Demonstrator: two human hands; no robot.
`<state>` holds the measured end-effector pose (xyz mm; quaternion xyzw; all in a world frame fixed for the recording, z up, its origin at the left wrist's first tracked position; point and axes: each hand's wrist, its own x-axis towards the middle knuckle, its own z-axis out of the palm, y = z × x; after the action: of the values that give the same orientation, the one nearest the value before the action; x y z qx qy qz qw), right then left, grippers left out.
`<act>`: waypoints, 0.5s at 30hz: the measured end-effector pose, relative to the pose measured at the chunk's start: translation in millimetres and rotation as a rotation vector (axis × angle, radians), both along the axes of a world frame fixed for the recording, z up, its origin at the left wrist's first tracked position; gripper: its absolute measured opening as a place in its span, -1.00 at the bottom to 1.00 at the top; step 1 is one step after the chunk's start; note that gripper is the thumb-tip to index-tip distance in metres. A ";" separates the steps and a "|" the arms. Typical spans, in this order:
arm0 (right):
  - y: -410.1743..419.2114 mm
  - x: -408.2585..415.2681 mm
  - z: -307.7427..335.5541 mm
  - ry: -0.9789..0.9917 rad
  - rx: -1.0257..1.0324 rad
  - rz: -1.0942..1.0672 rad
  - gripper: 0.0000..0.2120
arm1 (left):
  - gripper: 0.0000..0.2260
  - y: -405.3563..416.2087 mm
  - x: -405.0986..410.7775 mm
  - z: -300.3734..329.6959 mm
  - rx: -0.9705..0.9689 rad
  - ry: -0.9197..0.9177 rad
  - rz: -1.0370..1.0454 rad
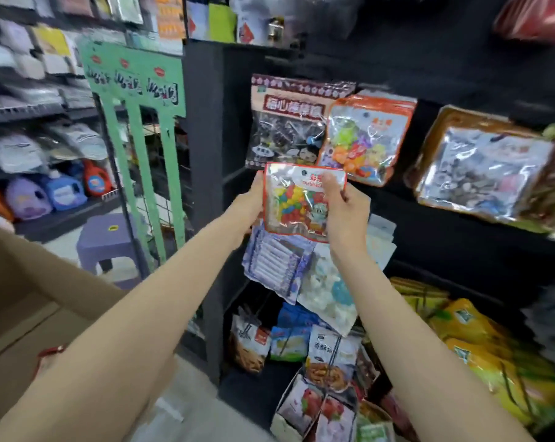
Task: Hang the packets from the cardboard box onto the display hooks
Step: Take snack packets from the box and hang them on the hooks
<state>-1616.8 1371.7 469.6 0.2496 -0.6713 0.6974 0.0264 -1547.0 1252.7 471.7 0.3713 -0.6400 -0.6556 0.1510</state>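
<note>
Both hands hold the red-edged candy packet [301, 200] upright before the black display, left hand [252, 205] gripping its side, right hand [344, 205] pinching its top; best to level its hang hole with a hook below the orange packet [367, 138], then push straight on.

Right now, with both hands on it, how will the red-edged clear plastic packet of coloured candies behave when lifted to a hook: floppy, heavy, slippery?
The red-edged clear plastic packet of coloured candies is probably light, since fingertips carry it. Its glossy film may be slippery. The left hand and right hand grip opposite edges, suggesting it would sag if held by one.
</note>
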 end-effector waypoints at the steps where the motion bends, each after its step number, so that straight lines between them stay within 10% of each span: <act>1: 8.2 -7.9 8.3 0.015 -0.011 -0.043 -0.52 | -0.47 9.8 -13.5 9.7 -0.048 0.118 0.014; 7: 27.8 -51.0 43.8 0.100 -0.123 -0.142 -0.72 | -0.65 41.4 -68.1 52.0 -0.425 0.475 0.003; 15: 20.9 -84.9 76.4 0.131 -0.106 -0.205 -0.76 | -0.65 45.4 -103.2 76.8 -0.382 0.494 0.067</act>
<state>-1701.7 1392.7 546.0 0.2228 -0.6524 0.7078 0.1545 -1650.3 1298.0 548.4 0.1866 -0.6829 -0.5885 0.3905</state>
